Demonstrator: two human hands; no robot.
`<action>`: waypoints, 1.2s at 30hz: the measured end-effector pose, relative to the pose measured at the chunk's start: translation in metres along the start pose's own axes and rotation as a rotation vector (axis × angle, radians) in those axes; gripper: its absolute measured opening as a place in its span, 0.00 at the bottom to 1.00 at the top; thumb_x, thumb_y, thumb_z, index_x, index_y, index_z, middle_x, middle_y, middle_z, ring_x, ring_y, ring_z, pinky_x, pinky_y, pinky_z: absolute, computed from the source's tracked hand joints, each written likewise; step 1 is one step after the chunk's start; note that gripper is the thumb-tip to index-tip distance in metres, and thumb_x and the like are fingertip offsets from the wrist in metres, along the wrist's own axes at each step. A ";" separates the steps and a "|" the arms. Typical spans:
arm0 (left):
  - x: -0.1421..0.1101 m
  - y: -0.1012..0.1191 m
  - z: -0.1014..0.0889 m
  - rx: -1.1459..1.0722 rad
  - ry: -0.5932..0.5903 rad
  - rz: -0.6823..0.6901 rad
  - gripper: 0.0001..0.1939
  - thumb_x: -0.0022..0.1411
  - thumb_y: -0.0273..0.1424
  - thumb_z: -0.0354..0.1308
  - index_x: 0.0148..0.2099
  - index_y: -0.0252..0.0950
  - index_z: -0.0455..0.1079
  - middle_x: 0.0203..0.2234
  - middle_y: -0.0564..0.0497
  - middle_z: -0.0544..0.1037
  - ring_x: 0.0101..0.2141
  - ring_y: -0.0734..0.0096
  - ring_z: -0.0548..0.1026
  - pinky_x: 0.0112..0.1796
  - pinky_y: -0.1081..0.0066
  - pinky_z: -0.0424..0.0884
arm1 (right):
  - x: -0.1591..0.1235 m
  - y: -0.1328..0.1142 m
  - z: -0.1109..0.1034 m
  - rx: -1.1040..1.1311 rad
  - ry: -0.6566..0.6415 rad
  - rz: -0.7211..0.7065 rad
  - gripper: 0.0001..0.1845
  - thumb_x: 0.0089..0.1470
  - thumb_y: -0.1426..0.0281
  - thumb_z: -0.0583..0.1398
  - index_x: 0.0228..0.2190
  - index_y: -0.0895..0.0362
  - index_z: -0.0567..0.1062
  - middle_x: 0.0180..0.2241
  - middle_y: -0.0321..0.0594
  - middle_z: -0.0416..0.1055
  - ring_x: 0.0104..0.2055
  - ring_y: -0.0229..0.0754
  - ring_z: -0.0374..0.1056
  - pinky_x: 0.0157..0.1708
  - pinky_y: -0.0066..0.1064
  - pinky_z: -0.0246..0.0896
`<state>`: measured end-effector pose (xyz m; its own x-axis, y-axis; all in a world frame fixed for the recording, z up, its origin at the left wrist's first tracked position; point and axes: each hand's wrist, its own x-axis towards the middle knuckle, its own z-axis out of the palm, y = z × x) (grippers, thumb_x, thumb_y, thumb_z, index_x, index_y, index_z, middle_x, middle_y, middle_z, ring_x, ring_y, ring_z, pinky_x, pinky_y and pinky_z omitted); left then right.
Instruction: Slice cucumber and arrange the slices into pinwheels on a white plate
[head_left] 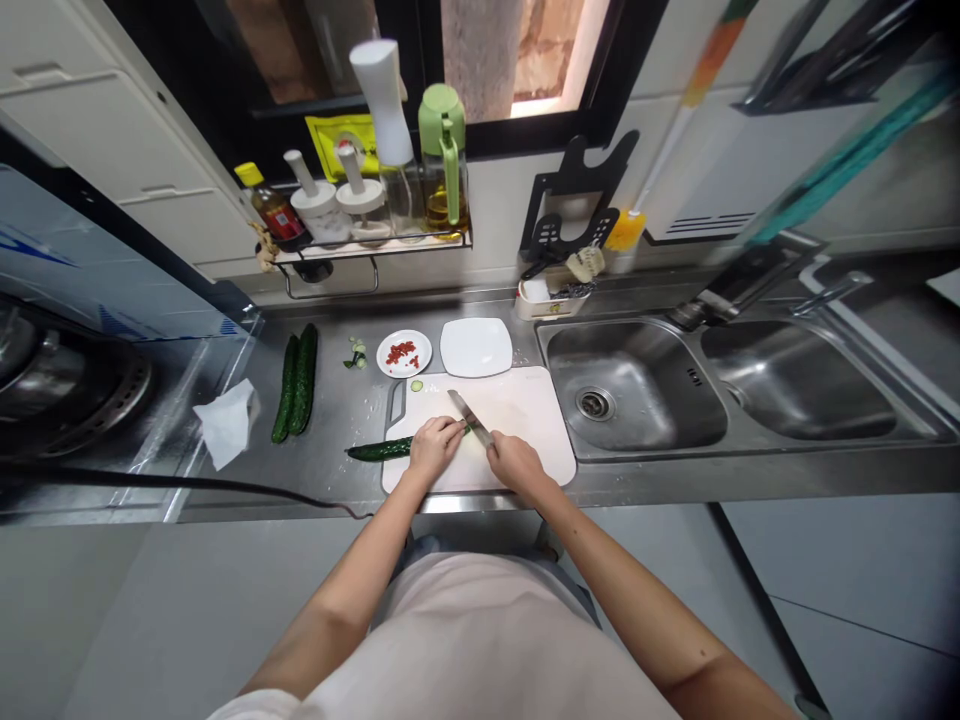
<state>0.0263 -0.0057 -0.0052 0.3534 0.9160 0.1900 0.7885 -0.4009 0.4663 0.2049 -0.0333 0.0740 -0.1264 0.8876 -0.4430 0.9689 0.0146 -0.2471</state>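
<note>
Across the nine-o'clock edge of the flat white board [529,400] lies a long, bumpy green cucumber [379,451], its thin tip toward nine, its length running nearly to three. The left hand [437,447] grips it; the right hand [516,462] grips a flat metal knife [469,416], tip toward ten.

Filling 6 o'clock is a plain, pale, faintly pinkish shirt [480,640] with a rounded front and a short sleeve [255,704] at 7 o'clock, blue-grey cloth [425,546] showing past its hem, and a bare right forearm [611,560] toward 5 o'clock, dotted with small spots.
</note>
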 end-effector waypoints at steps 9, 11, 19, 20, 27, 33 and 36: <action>0.000 0.000 -0.001 0.018 0.042 0.037 0.14 0.67 0.36 0.50 0.47 0.42 0.75 0.39 0.49 0.77 0.40 0.69 0.71 0.43 0.70 0.68 | -0.001 -0.001 0.000 0.003 -0.015 0.005 0.15 0.61 0.69 0.48 0.45 0.59 0.70 0.41 0.50 0.75 0.43 0.47 0.71 0.37 0.31 0.57; -0.001 0.000 0.000 0.025 0.056 0.050 0.14 0.67 0.36 0.50 0.47 0.42 0.75 0.38 0.49 0.77 0.40 0.70 0.71 0.43 0.70 0.68 | -0.001 -0.001 0.000 0.005 -0.018 0.004 0.16 0.61 0.70 0.48 0.45 0.60 0.69 0.41 0.51 0.75 0.43 0.47 0.71 0.38 0.32 0.57; 0.000 -0.003 0.004 0.031 0.120 0.107 0.11 0.66 0.34 0.52 0.45 0.41 0.75 0.37 0.49 0.77 0.39 0.70 0.72 0.41 0.69 0.69 | 0.001 -0.003 -0.001 0.027 -0.028 -0.008 0.15 0.61 0.71 0.48 0.45 0.60 0.69 0.41 0.52 0.74 0.44 0.48 0.71 0.38 0.31 0.57; 0.000 -0.003 0.005 0.032 0.124 0.110 0.11 0.66 0.34 0.52 0.45 0.41 0.76 0.37 0.49 0.77 0.39 0.70 0.72 0.41 0.69 0.69 | 0.000 -0.002 0.000 0.027 -0.032 -0.009 0.15 0.61 0.71 0.49 0.45 0.60 0.70 0.41 0.52 0.74 0.44 0.48 0.71 0.38 0.31 0.57; 0.000 -0.003 0.005 0.026 0.118 0.097 0.12 0.66 0.34 0.52 0.44 0.41 0.76 0.38 0.49 0.77 0.39 0.70 0.72 0.41 0.70 0.69 | -0.013 0.010 0.006 0.036 -0.075 -0.004 0.14 0.61 0.70 0.49 0.42 0.59 0.72 0.40 0.50 0.75 0.43 0.46 0.71 0.36 0.30 0.56; -0.001 -0.004 0.007 0.021 0.109 0.080 0.12 0.66 0.34 0.52 0.45 0.41 0.76 0.38 0.49 0.77 0.39 0.70 0.72 0.41 0.70 0.69 | -0.008 0.010 0.005 0.037 -0.074 -0.018 0.14 0.60 0.70 0.50 0.42 0.60 0.72 0.41 0.51 0.74 0.44 0.47 0.70 0.37 0.30 0.56; -0.002 -0.003 0.007 0.031 0.111 0.074 0.11 0.66 0.34 0.52 0.45 0.41 0.76 0.39 0.49 0.77 0.40 0.70 0.72 0.41 0.70 0.69 | -0.002 0.004 0.002 0.041 -0.074 -0.009 0.15 0.60 0.71 0.50 0.44 0.60 0.72 0.42 0.51 0.74 0.45 0.46 0.70 0.38 0.30 0.57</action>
<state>0.0267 -0.0061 -0.0136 0.3553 0.8790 0.3180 0.7781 -0.4666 0.4205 0.2081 -0.0359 0.0717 -0.1523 0.8509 -0.5027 0.9582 0.0024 -0.2862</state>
